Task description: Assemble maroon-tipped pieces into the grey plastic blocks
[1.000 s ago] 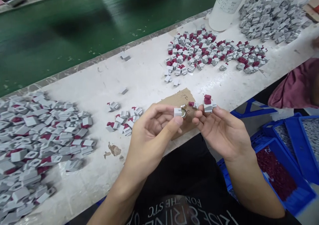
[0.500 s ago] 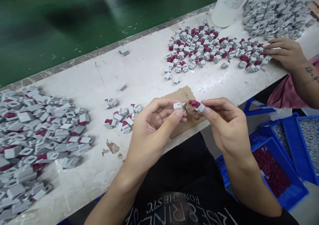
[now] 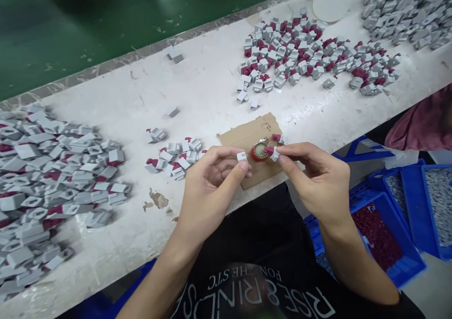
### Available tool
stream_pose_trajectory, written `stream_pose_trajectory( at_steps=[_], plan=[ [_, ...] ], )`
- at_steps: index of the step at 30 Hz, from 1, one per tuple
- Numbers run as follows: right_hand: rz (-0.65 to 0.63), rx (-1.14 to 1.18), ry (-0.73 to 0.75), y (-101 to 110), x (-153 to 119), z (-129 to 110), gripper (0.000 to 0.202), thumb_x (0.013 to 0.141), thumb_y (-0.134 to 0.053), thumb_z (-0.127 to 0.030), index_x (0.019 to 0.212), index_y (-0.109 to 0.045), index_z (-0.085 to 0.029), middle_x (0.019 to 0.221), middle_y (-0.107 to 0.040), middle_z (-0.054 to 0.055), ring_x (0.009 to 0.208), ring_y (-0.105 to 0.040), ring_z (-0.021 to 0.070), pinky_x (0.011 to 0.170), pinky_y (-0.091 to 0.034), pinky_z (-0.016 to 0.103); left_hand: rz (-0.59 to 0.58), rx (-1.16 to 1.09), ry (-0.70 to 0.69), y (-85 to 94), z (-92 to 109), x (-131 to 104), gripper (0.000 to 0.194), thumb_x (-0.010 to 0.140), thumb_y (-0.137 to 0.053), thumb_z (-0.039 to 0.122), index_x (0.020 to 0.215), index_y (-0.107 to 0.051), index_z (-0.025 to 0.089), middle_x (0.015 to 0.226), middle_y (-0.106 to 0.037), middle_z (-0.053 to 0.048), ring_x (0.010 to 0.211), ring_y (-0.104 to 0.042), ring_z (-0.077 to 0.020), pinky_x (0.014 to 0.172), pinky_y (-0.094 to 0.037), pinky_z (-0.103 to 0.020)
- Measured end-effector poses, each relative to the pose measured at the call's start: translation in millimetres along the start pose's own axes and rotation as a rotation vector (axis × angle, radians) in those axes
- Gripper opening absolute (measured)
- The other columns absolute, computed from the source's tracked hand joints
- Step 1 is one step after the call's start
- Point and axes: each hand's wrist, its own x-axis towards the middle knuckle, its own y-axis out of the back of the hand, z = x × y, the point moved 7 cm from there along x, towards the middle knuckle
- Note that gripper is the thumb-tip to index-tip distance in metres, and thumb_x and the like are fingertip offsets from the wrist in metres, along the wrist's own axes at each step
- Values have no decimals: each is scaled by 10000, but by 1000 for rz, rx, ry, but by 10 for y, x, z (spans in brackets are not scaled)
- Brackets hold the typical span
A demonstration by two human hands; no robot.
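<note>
Between thumb and fingers, my left hand (image 3: 215,182) pinches a small grey plastic block (image 3: 242,156). My right hand (image 3: 314,178) pinches a grey piece with a dark red end (image 3: 271,153), its red end pointing left over a small round container (image 3: 260,150). That container has a red side, a jagged metallic rim and pale contents. It stands on a piece of brown cardboard (image 3: 254,128) at the table's near edge. Another grey and red piece (image 3: 277,138) lies just behind the right fingertips. The two held pieces are apart.
A large heap of grey and red pieces (image 3: 63,173) covers the table's left. A small cluster (image 3: 176,156) lies nearer my left hand. More assembled pieces (image 3: 289,55) spread at the back, beside a white bottle (image 3: 330,1) and a grey heap (image 3: 406,13). Blue bins (image 3: 416,262) stand lower right.
My hands have moved apart, and the container between them now shows. The red end has swung down over it. The other person's hand at the right has left view. The camera view has shifted slightly.
</note>
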Motion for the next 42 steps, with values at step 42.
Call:
stream_pose_trajectory(
  at_steps=[42],
  plan=[
    [48, 275, -93, 74, 107, 19, 186, 994, -912, -131, 1066, -928, -302, 1036, -926, -1, 928, -896, 186, 863, -745, 294, -39, -51, -100, -129, 87, 80, 141, 1032, -904, 254, 1136, -829, 196, 957, -895, -37, 883, -891, -180, 860, -739, -272]
  ],
)
